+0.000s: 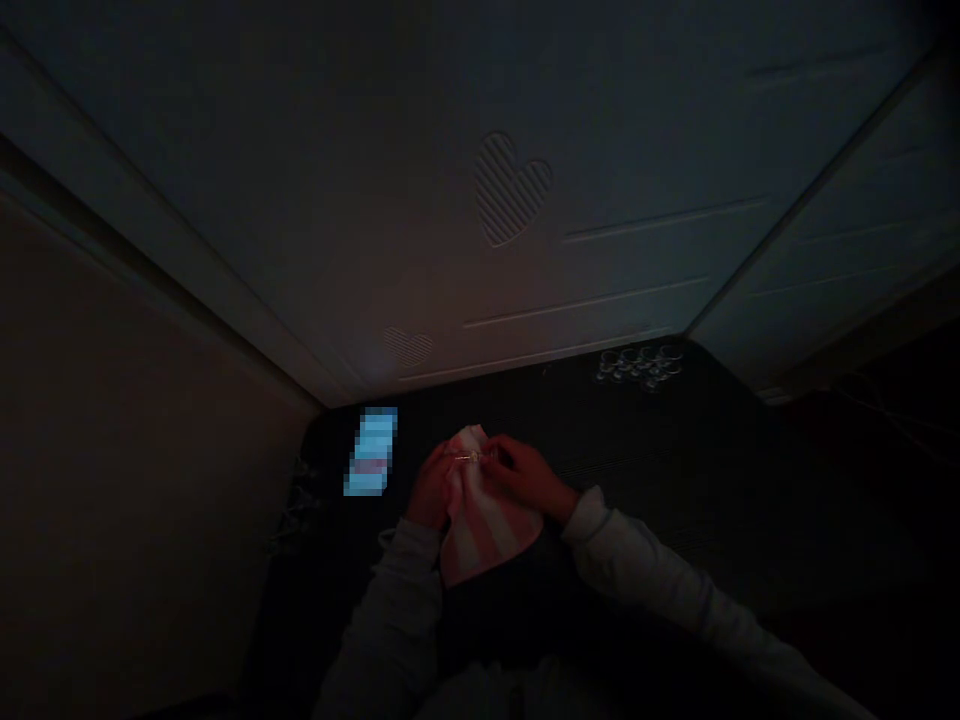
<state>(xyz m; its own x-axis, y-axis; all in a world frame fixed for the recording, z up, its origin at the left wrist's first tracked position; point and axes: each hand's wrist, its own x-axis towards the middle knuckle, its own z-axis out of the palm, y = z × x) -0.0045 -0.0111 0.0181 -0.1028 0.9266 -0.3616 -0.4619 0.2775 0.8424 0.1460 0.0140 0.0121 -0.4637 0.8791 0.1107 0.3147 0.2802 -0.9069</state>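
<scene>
In dim light, a pink-and-white striped cloth (491, 530) hangs gathered between my hands, its wider end spreading down toward my lap. My left hand (431, 490) is closed on the cloth's left edge. From the other side my right hand (532, 475) pinches at the upper part, thumb and fingers bent together. Between the fingertips a small shiny piece (474, 457) glints against the cloth; it is too small and dark to name, and which hand bears it I cannot tell.
A lit phone (370, 452) lies left of my hands on the dark tabletop (600, 450). Several clear ring-shaped pieces (639, 367) cluster at the back right. More small pieces (296, 505) sit by the left edge. A pale panel with embossed hearts (512, 188) stands behind.
</scene>
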